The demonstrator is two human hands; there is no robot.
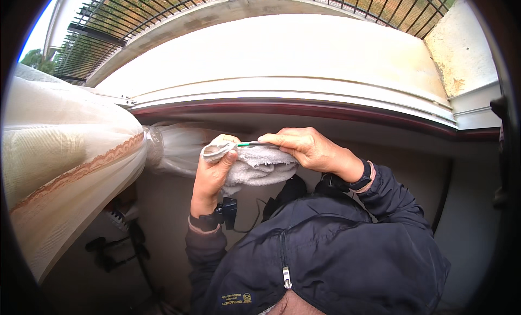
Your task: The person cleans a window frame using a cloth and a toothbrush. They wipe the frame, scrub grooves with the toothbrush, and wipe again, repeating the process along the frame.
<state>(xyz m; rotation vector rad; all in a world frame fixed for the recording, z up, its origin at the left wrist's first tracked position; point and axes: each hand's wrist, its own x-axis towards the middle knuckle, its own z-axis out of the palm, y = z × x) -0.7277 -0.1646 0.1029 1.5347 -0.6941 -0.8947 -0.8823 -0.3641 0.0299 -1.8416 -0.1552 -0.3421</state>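
My left hand (211,176) is closed on one end of a greyish-white terry cloth (255,173), which is bunched between thumb and fingers. The rest of this cloth hangs in folds between my hands. A thin stick (247,144), green near my left hand and dark toward the other, runs across the top of the cloth. My right hand (312,149) pinches its dark end, fingers pressed together. The stick's green end meets the cloth at my left fingers; whether the cloth wraps round it there, I cannot tell.
Ahead lies a white window track (293,88) with a pale ledge (271,49) beyond it and a black railing (380,5) outside. A sheer curtain (65,147), tied back, hangs at the left. Below it stands a black frame-like object (133,244).
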